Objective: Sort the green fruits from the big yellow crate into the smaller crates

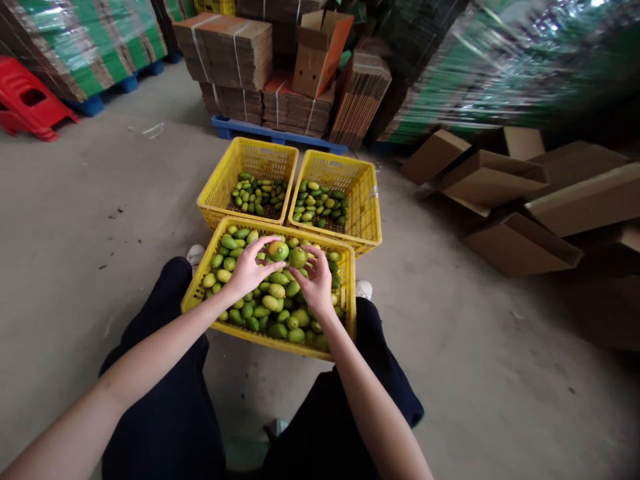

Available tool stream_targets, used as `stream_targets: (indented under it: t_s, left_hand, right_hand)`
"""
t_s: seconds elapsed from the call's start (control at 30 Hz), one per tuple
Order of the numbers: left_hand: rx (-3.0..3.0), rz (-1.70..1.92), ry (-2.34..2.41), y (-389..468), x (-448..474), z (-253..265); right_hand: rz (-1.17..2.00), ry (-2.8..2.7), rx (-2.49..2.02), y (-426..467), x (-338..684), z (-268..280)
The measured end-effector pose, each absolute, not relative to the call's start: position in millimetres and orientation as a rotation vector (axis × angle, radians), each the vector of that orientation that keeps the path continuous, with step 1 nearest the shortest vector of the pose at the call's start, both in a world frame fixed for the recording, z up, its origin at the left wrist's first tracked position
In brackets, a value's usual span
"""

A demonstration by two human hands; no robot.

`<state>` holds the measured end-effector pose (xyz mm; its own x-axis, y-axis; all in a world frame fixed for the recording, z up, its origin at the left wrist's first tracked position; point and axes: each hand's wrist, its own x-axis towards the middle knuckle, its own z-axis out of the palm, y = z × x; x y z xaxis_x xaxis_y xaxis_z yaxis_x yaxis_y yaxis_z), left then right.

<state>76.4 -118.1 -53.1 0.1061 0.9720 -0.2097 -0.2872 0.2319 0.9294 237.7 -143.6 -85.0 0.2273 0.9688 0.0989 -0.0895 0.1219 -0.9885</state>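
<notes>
My left hand point(250, 270) is closed on a green lemon with an orange-yellow patch point(278, 251), gripped between thumb and fingers. Close beside it, my right hand point(318, 285) grips a plain green lemon point(298, 257). Both fruits are held above a yellow plastic crate point(270, 342) between my legs, which is full of loose green and yellowish lemons point(273, 303). Behind it stand two more yellow crates, the left one point(213, 190) and the right one point(369, 207), each with a smaller heap of lemons on its bottom.
Bundled flat cartons point(225, 53) lie on a blue pallet point(260, 131) beyond the crates, with an open carton point(320, 57) on top. Several empty cardboard boxes point(495, 177) lie at right. A red stool point(33, 100) stands far left. Wrapped green stacks point(100, 40) line the back.
</notes>
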Motion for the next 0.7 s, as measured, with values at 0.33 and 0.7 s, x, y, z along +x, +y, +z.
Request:
stream_targets:
  t_s: [0.33,0.7]
  left_hand:
    - [1.338,1.116,1.132,-117.0,74.4,-56.2]
    - [0.682,0.931,0.979,-109.2,74.4,-51.4]
  right_hand:
    - [1.119,-0.861,-1.068,-141.6,237.8,-82.6]
    - [1.460,-0.669,-1.064,-145.4,232.8,-78.1]
